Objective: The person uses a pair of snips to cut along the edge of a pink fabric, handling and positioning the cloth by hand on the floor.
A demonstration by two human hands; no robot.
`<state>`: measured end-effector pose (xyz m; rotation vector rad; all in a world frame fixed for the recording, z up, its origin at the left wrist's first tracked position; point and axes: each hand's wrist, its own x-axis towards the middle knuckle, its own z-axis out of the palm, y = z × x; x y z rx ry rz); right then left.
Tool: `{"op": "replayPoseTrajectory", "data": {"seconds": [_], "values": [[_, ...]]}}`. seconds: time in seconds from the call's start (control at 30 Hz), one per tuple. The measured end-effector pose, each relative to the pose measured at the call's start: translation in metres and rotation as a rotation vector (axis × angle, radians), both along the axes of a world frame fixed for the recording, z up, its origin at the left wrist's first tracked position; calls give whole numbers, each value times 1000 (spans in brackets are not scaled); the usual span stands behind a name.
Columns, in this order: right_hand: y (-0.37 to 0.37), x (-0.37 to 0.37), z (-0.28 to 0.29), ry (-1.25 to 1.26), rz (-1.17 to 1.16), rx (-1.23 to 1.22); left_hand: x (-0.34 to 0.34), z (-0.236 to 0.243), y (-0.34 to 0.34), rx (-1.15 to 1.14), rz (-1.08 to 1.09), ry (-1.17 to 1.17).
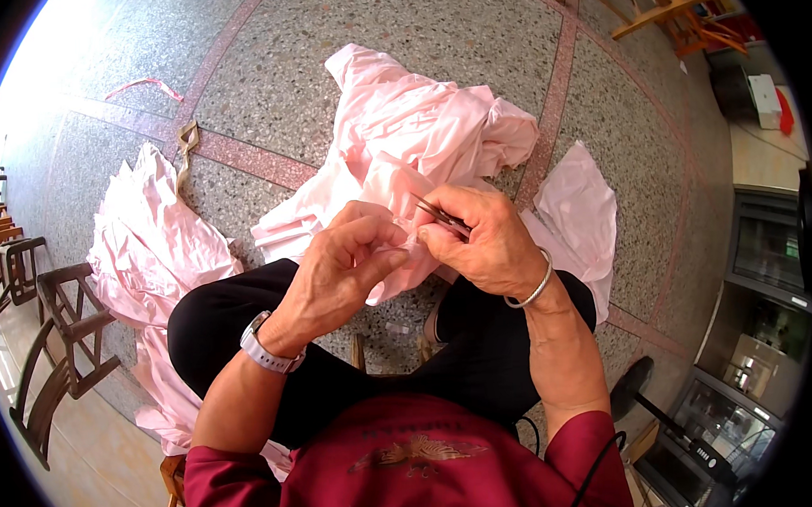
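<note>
Between my knees, my left hand [347, 261] pinches a small gathered bit of pink fabric [405, 122], which spreads in a crumpled heap on the floor ahead. My right hand [482, 241] is closed round a small dark metal tool [439, 214], apparently snips, with its thumb and fingertips at the same bit of cloth, close beside my left fingertips. The tool's far end is partly hidden. More pink cloth [156, 228] lies crumpled at my left, and another piece [576, 210] lies at my right.
A speckled floor [267, 69] carries a pink strip [145, 85] and a tan strap [186, 154]. Dark chairs [78, 322] line the left; wooden furniture [649, 12] stands at the back right. Glass-fronted cabinets [764, 247] and a black fan [634, 384] are on the right.
</note>
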<state>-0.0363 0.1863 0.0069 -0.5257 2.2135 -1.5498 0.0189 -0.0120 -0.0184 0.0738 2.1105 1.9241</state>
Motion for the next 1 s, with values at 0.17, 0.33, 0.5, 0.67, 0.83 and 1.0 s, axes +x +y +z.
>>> {"op": "replayPoseTrajectory", "data": {"seconds": [0.17,0.33,0.5,0.67,0.83,1.0], "values": [[-2,0,2,-28,-12,-28,-2,-6,0,14,-52,-88],[-4,-2,-3,133,27,-35,2,-5,4,319,7,-237],[-6,-2,-9,-30,-48,-94,1,-7,5,357,60,-298],[-2,2,1,56,-203,-100,3,-4,2,368,239,-384],[-7,16,28,-519,-10,-111,-1,-2,2,369,279,-399],[-10,18,28,-562,84,-65,-1,-4,3,407,250,-353]]}}
